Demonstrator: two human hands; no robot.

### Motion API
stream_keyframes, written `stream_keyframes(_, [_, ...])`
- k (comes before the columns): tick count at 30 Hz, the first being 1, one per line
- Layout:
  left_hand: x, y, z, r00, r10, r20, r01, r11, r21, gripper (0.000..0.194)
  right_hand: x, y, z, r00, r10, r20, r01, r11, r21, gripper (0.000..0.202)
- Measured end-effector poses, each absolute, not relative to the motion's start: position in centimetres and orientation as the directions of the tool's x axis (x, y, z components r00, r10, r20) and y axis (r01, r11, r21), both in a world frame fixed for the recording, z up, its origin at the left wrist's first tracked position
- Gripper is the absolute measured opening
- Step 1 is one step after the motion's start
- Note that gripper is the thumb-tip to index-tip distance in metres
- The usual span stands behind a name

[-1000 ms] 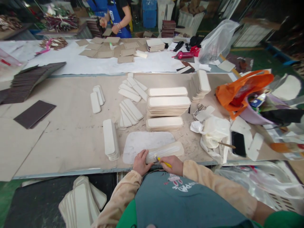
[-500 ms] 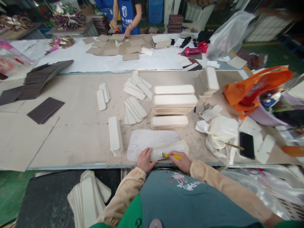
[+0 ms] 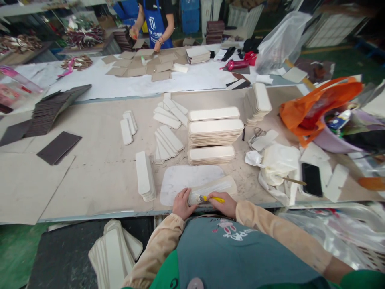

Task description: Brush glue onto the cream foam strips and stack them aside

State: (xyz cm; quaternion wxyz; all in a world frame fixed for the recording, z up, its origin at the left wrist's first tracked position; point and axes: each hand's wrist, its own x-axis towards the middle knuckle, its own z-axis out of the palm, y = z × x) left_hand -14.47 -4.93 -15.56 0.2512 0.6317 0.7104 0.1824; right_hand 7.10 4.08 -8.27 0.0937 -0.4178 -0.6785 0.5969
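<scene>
My right hand (image 3: pixel 226 205) is closed around the yellow handle of a small flat brush (image 3: pixel 215 199). The bristles touch a long pale strip with rounded ends (image 3: pixel 221 186), which has whitish wet-looking streaks along it. At the strip's left end is my left hand (image 3: pixel 183 204), its thumb and fingers holding that end down. Beneath the strip lies a white rounded sheet (image 3: pixel 174 184), partly covered by it. Directly beyond are neat stacks of white rounded strips (image 3: pixel 212 154), and another stack (image 3: pixel 144 172) stands to the left.
Fanned white strips (image 3: pixel 170 140) lie farther back. On the right are a white plastic bag with a flat stick (image 3: pixel 279 160), a black phone (image 3: pixel 312 179), scissors (image 3: pixel 257 134) and an orange bag (image 3: pixel 319 108). Dark sheets (image 3: pixel 58 147) lie left. A co-worker in a blue apron (image 3: pixel 155 24) stands across.
The brush in my right hand has slid slightly left along the strip, towards my left hand. The view has shifted a little. Across the table, the co-worker's hands have moved farther apart.
</scene>
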Motion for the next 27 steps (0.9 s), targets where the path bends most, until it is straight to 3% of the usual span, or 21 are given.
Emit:
stream_keyframes(4, [-14.4, -4.9, -15.5, -0.089, 0.988, -0.128, 0.792, 0.148, 0.593, 0.075, 8.7, 4.5, -8.0, -0.517, 0.749, -0.414, 0.450, -0.174, -0.876, 0.019])
stream_keyframes(9, [-14.5, -4.8, -15.6, -0.083, 0.990, -0.112, 0.774, 0.135, 0.618, 0.077, 6.6, 4.6, -8.3, -0.545, 0.677, -0.494, 0.328, -0.369, -0.869, 0.019])
stream_keyframes(14, [-14.5, -4.6, -15.3, -0.076, 0.990, -0.122, 0.771, 0.136, 0.623, 0.077, 4.3, 4.7, -9.5, -0.540, 0.658, -0.525, 0.313, -0.422, -0.851, 0.018])
stream_keyframes(21, [-14.5, -4.5, -15.1, -0.072, 0.989, -0.132, 0.785, 0.138, 0.604, 0.074, 6.5, 6.1, -9.3, -0.368, 0.726, -0.581, 0.325, -0.484, -0.812, 0.018])
stream_keyframes(27, [-14.7, -4.7, -15.6, -0.069, 0.989, -0.128, 0.799, 0.132, 0.587, 0.072, 10.6, 8.1, -8.6, -0.226, 0.808, -0.543, 0.352, -0.453, -0.820, 0.022])
